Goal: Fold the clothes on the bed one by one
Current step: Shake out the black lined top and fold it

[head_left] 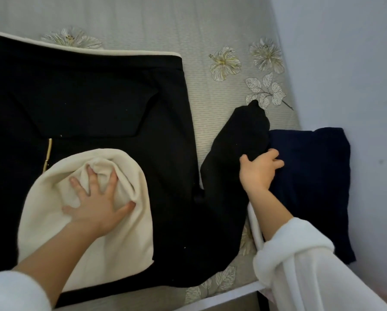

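A black zip-front hooded sweatshirt (pixel 102 97) of thick knit lies flat on the bed, filling the left and middle of the view. A cream band (pixel 120 52) edges its hem along the far side. A slanted front pocket (pixel 87 113) shows on the chest panel, and a short run of gold zipper (pixel 47 153) shows just left of the hood. The cream-lined hood (pixel 125 232) is turned over the body at the near side, a rounded pale shape against the black.

The sweatshirt's long axis runs near to far, with the hood near the person and the hem far. Its black sleeve (pixel 239 135) leaves the shoulder at the near right and slants away toward the far right. The cuff end points at the leaf print on the sheet.

The left hand (pixel 98 209) rests on the hood, its grip apart, fingers spread and pressing the cream cloth into soft folds. The right hand (pixel 258 171) has its grip clamped on the sleeve, about midway along it, fingers curled over the cloth.

Just right of that hand lies a folded navy garment (pixel 311 176), touching the sleeve and close to the pale blue wall (pixel 356 63). The grey ribbed bed sheet (pixel 210 30) carries pale flower prints. Both forearms wear rolled white fleece cuffs (pixel 300 265).
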